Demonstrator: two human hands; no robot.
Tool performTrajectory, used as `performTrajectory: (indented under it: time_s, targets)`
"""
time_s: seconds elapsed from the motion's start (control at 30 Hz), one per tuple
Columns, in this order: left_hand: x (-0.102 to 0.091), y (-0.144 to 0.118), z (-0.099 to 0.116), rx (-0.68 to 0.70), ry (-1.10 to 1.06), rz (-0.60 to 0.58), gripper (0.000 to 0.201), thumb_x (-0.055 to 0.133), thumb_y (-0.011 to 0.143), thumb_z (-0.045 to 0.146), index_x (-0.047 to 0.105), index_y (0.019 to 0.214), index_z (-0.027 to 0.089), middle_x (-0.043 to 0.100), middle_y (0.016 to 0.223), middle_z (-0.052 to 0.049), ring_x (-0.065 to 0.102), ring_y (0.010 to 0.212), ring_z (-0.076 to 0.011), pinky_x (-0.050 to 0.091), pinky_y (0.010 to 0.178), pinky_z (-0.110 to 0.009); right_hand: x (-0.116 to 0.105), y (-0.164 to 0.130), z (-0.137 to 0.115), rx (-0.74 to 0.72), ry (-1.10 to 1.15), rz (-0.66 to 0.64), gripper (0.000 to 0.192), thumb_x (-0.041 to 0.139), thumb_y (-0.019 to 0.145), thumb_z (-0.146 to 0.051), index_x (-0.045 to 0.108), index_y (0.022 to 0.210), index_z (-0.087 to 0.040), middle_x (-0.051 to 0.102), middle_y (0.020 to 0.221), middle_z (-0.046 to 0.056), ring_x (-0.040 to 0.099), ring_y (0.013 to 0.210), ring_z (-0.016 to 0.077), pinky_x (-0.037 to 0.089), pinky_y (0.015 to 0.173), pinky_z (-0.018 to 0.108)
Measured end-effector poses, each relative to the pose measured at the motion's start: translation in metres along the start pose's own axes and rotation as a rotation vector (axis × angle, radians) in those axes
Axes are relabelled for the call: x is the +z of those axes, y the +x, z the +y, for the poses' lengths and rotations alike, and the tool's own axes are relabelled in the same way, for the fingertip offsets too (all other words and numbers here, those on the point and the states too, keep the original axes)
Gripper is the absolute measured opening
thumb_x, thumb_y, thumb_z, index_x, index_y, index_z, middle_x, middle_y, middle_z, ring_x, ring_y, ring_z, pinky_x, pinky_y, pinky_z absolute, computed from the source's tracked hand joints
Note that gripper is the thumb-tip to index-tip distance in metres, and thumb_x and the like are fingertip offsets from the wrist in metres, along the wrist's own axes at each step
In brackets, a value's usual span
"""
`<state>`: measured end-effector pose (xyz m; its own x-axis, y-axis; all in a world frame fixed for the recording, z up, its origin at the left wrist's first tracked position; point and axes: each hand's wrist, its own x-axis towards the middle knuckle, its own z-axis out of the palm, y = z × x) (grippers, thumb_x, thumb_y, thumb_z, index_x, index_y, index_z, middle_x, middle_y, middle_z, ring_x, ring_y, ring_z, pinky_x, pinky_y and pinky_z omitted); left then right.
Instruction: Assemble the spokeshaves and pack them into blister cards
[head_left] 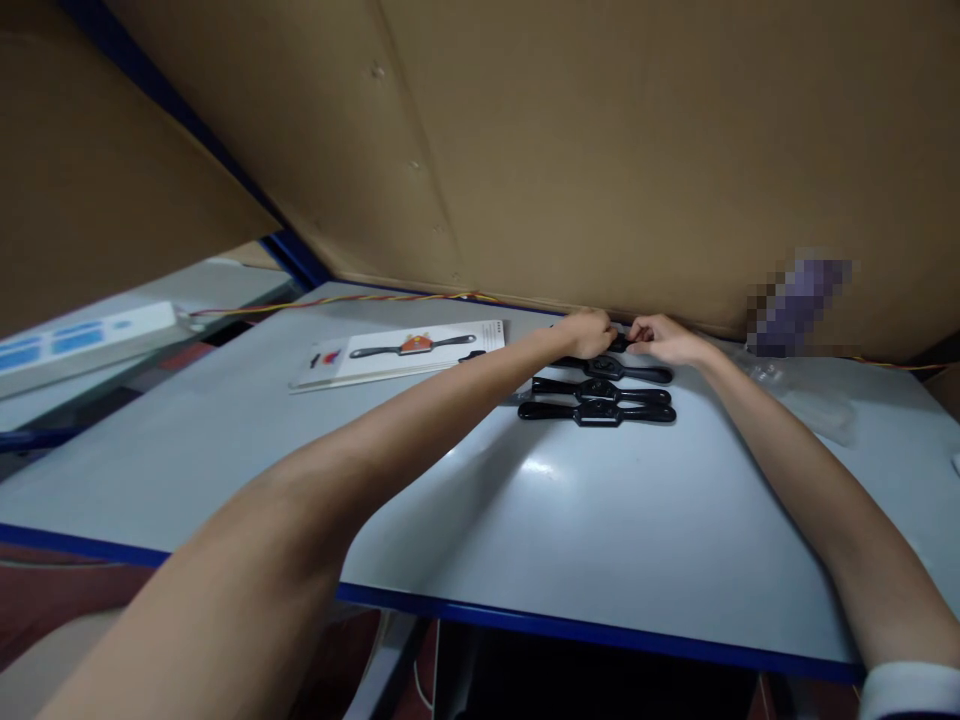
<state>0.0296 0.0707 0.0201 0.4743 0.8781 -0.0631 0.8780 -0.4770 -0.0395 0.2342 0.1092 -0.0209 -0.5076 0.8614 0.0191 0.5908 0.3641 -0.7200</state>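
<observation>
Black spokeshaves lie in a row on the table, handles running left to right. The nearest spokeshave [598,413] has a second spokeshave [602,391] close behind it, and a third spokeshave [616,369] lies farther back. Beyond these, my left hand [589,332] and my right hand [661,338] are closed on another black spokeshave [619,343], mostly covered by my fingers. To the left sits a stack of white packaging cards [397,352] with a spokeshave printed on top; my left forearm crosses close to its right end.
Clear plastic bags [814,405] lie right of my right forearm. A cardboard wall [600,150] rises behind the table [540,530]. Twisted wire [375,297] runs along its back edge, and a white box [90,345] rests on another surface at left. A blurred purple object [799,305] stands at back right.
</observation>
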Motion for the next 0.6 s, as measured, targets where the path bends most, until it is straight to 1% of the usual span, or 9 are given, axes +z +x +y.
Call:
performTrajectory:
  time_s: [0.1,0.17,0.27,0.37,0.4,0.5,0.6]
  targets:
    - [-0.0021,-0.0032,-0.0002,0.054,-0.003,0.001,0.036,0.049,0.103,0.032,0.082,0.108,0.018,0.081,0.114,-0.013,0.076,0.107,-0.0267,0.052,0.084,-0.031,-0.0024,-0.0008,0.0031,-0.020,0.013,-0.011,0.015,0.077,0.073,-0.027,0.064,0.081,-0.022,0.065,0.074,0.000,0.058,0.074,0.0179,0.047,0.071,0.030]
    - [-0.0046,-0.0071,-0.0019,0.080,0.059,0.027,0.033,0.054,0.101,0.034,0.081,0.110,0.018,0.081,0.114,-0.015,0.076,0.108,-0.0295,0.052,0.085,-0.033,-0.0034,-0.0010,0.0047,-0.030,0.016,-0.020,0.016,0.078,0.072,-0.027,0.066,0.081,-0.022,0.066,0.074,0.000,0.058,0.075,0.0182,0.046,0.070,0.031]
    - [-0.0085,-0.0098,-0.0054,0.116,0.184,0.070,0.041,0.054,0.103,0.042,0.078,0.120,0.014,0.077,0.122,-0.020,0.074,0.114,-0.0343,0.053,0.089,-0.037,-0.0041,-0.0012,0.0057,-0.039,0.013,-0.021,0.016,0.077,0.073,-0.030,0.067,0.082,-0.022,0.067,0.075,0.001,0.058,0.075,0.0183,0.046,0.069,0.031]
    - [-0.0094,-0.0085,-0.0062,0.132,0.194,0.091,0.048,0.049,0.106,0.046,0.073,0.131,0.013,0.074,0.130,-0.022,0.072,0.120,-0.0346,0.052,0.095,-0.039,-0.0042,-0.0016,0.0053,-0.042,0.008,-0.024,0.015,0.076,0.074,-0.030,0.066,0.082,-0.022,0.067,0.075,0.001,0.058,0.074,0.0182,0.046,0.069,0.031]
    - [-0.0088,-0.0076,-0.0052,0.120,0.170,0.094,0.047,0.046,0.107,0.044,0.074,0.130,0.014,0.075,0.130,-0.021,0.072,0.120,-0.0338,0.052,0.096,-0.039,-0.0041,-0.0017,0.0051,-0.042,0.007,-0.025,0.015,0.076,0.074,-0.030,0.066,0.082,-0.022,0.067,0.075,0.001,0.058,0.074,0.0183,0.046,0.070,0.031]
    - [-0.0062,-0.0058,0.0003,0.007,0.023,0.083,0.046,0.039,0.108,0.037,0.079,0.118,0.016,0.078,0.123,-0.017,0.074,0.113,-0.0293,0.053,0.094,-0.036,-0.0035,-0.0021,0.0043,-0.039,0.009,-0.026,0.016,0.076,0.074,-0.030,0.065,0.083,-0.022,0.066,0.075,0.000,0.058,0.074,0.0185,0.046,0.071,0.032]
    - [-0.0049,-0.0063,0.0032,-0.065,-0.065,0.065,0.044,0.041,0.106,0.036,0.081,0.113,0.019,0.080,0.116,-0.014,0.075,0.106,-0.0265,0.053,0.087,-0.033,-0.0032,-0.0022,0.0036,-0.036,0.012,-0.032,0.017,0.077,0.074,-0.031,0.065,0.081,-0.022,0.064,0.074,0.000,0.058,0.074,0.0187,0.046,0.071,0.033]
